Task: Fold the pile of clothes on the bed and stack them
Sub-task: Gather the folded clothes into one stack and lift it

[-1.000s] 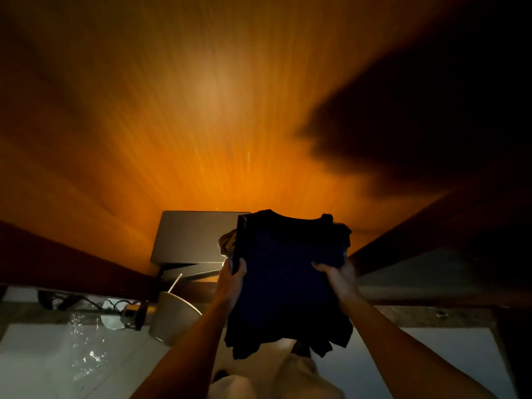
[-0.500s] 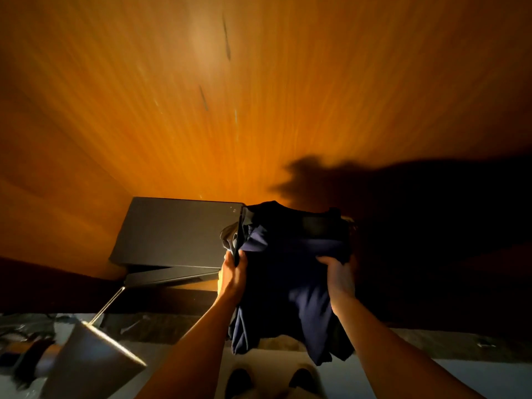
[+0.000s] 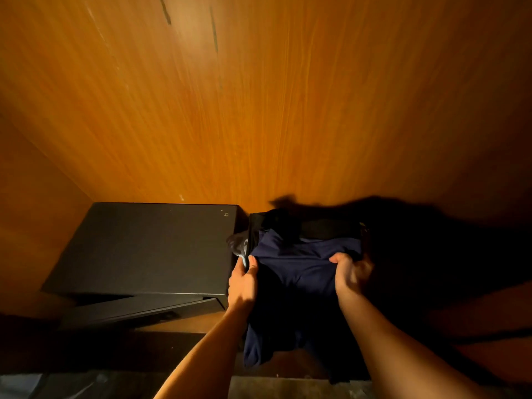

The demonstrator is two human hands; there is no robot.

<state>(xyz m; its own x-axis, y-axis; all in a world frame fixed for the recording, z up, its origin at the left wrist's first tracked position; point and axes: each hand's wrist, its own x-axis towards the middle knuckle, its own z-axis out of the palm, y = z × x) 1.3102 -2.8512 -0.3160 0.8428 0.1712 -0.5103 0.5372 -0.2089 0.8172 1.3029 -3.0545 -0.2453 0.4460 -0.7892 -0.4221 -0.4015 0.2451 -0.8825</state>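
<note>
There is one view only, from a wide-angle camera worn on the person's head, so no second view shares anything with it. It faces forward and slightly down into a wooden cupboard, close to the orange-brown back panel (image 3: 259,110), which fills the upper two thirds. Both forearms reach in from the bottom edge (straight lines bow toward the borders), and a black box (image 3: 149,249) sits near, lower left.

wooden shelf (image 3: 178,326) with black box (image 3: 144,249) beside folded clothes (image 3: 299,266)

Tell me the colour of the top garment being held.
Navy blue top garment, seen in the head view.
</note>
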